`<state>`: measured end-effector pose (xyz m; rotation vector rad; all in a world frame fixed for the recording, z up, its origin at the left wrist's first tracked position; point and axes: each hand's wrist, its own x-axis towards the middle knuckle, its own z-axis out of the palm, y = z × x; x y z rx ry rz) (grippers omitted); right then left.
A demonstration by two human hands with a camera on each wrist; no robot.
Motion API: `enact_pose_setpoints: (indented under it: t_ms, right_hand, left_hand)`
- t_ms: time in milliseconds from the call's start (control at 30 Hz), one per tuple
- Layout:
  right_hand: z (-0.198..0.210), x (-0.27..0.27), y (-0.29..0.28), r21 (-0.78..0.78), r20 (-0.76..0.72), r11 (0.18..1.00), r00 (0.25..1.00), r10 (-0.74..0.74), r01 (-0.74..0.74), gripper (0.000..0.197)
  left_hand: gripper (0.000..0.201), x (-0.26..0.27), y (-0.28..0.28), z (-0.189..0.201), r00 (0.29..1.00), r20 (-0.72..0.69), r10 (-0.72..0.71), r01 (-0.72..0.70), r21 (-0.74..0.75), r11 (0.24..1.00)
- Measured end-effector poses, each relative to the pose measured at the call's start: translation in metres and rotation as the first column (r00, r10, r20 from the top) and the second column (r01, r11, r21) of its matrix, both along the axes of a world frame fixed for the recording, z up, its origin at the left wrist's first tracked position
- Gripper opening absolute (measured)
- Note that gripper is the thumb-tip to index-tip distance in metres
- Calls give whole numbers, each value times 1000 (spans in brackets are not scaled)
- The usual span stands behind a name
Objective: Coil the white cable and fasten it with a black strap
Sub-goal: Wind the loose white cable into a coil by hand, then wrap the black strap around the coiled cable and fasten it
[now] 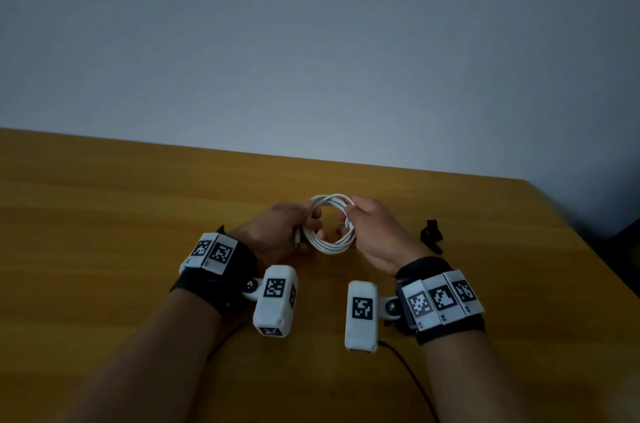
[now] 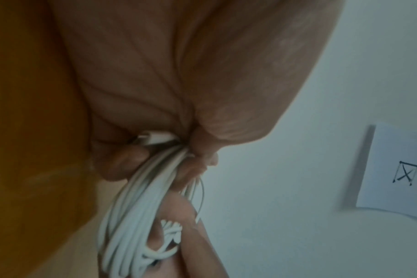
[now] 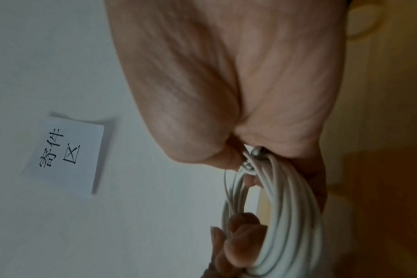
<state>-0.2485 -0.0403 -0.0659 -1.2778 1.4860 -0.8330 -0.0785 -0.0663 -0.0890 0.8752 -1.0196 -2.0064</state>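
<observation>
the white cable (image 1: 329, 223) is wound into a round coil of several loops and is held just above the wooden tabletop (image 1: 104, 201), between the two hands. the left hand (image 1: 277, 232) holds the left side of the coil; its grip is clamped on the strands, with the fingers and thumb curled around them. in the left wrist view one white plug end (image 2: 155, 138) of the cable lies pressed under the fingers (image 2: 122, 165) against the bundle. the right hand (image 1: 377, 232) holds the right side of the coil, and its grip is also clamped on the strands, the thumb and fingers pinching them together. in the right wrist view a small metal connector tip (image 3: 257, 151) shows where the strands enter this hand.

the black strap (image 1: 431, 235) lies on the tabletop just to the right of the right hand, apart from the cable, and no hand touches it. on the pale wall (image 1: 311, 42) behind, a white paper note (image 3: 64, 156) with handwritten characters is seen in both wrist views.
</observation>
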Motion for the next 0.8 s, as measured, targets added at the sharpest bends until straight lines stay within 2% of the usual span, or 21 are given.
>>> enact_pose_setpoints:
  t_ms: [167,333,433,533,667,800]
  right_hand:
    - [2,-2,-1,7,126,1000,992,23,-24,24]
    - [4,-5,2,16,182,1000,983,18,-21,18]
    - [1,-11,-3,46,256,998,966,19,-32,33]
    - [-2,-19,-8,72,318,997,948,12,-37,45]
    - [0,-25,-9,25,156,999,987,25,-29,58]
    - [10,-35,-6,-70,52,998,999,10,-6,52]
  left_hand:
    - [31,0,-3,-7,997,-30,64,-66,-38,997]
    - [30,0,-6,-9,995,-33,94,-96,-92,991]
    - [30,-3,-5,-11,996,-25,91,-94,-166,982]
    - [30,-3,-6,-12,995,-42,93,-99,-175,980]
    - [31,-3,-8,-11,994,-41,106,-111,-167,980]
    - [31,-3,-7,-10,991,-39,125,-130,-160,978]
